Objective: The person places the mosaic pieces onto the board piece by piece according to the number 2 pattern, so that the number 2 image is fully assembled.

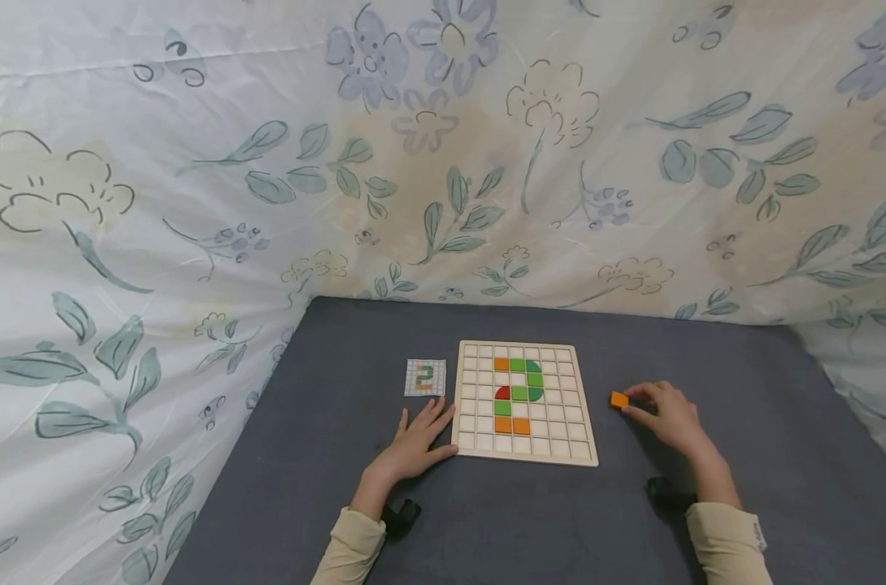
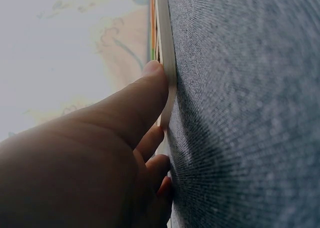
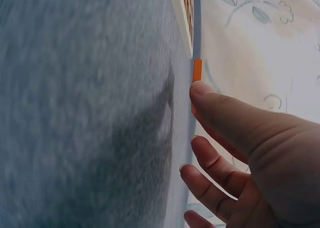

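Note:
Between thumb and finger, my right hand (image 1: 666,414) pinches a small orange square tile (image 1: 618,400), to the right of a wooden grid board (image 1: 587,422). The same orange tile (image 3: 198,70) juts past the thumb tip in the right wrist view. Spread at the board's lower left corner is my left hand (image 1: 414,445), its thumb and fingertips touching the edge. On the board sit orange, green and red pieces, including a red rounded piece (image 1: 503,392), a green square (image 1: 503,408) and an orange square (image 1: 521,426) in the lower rows.
Left of the board lies a small printed card (image 1: 425,378) with a gridded, coloured figure like a 2. A dark grey cloth (image 1: 326,390) covers the table. Behind it hangs a flower-patterned curtain (image 1: 428,203). Dark devices (image 1: 402,518) are worn at both wrists.

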A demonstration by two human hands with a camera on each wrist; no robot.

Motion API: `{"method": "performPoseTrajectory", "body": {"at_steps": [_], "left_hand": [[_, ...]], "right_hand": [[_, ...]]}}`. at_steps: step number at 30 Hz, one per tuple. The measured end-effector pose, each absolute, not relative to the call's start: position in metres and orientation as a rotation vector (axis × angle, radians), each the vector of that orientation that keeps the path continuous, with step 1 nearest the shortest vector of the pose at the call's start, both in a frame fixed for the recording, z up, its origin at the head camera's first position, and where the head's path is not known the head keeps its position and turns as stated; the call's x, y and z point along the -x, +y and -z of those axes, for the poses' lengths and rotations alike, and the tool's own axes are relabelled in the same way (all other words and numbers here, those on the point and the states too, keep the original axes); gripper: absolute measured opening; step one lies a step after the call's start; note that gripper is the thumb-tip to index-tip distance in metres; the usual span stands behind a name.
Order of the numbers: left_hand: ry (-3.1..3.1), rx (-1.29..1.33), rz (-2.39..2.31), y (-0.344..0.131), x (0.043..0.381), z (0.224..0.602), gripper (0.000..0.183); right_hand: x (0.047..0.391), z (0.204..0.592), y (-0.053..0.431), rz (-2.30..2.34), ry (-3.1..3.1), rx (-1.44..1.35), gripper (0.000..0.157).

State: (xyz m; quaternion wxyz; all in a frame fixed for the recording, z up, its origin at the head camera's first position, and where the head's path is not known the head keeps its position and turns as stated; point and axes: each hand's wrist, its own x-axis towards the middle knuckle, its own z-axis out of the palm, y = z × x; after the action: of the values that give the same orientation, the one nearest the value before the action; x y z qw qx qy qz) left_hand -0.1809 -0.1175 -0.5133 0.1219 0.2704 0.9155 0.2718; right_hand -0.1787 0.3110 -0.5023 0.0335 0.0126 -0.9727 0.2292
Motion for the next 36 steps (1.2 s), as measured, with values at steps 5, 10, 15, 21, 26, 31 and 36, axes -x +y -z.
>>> {"method": "performPoseTrajectory", "body": {"at_steps": [5, 10, 15, 21, 26, 31, 36], "left_hand": [[2.670, -0.796, -0.798, -0.118, 0.181, 0.514, 0.067], [2.669, -0.795, -0.799, -0.118, 0.180, 0.514, 0.067], [2.670, -0.789, -0.794, -0.119, 0.179, 0.514, 0.067], [2.675, -0.782, -0.789, -0.118, 0.179, 0.516, 0.068], [2.673, -0.795, -0.794, -0.119, 0.180, 0.516, 0.067], [2.665, -0.798, -0.803, -0.118, 0.180, 0.514, 0.067], [2.665, -0.800, -0.796, -0.118, 0.180, 0.514, 0.067]], "right_hand": [[0.180, 0.501, 0.303, -0.710, -2.979, -0.097, 0.032], [0.180, 0.501, 0.296, -0.713, -2.961, -0.135, 0.031], [0.181, 0.501, 0.290, -0.719, -2.963, -0.160, 0.030], [0.181, 0.499, 0.282, -0.728, -2.947, -0.231, 0.028], [0.181, 0.498, 0.273, -0.733, -2.949, -0.253, 0.028], [0.181, 0.497, 0.265, -0.723, -2.966, -0.269, 0.028], [0.180, 0.497, 0.256, -0.737, -2.978, -0.287, 0.025]]}}
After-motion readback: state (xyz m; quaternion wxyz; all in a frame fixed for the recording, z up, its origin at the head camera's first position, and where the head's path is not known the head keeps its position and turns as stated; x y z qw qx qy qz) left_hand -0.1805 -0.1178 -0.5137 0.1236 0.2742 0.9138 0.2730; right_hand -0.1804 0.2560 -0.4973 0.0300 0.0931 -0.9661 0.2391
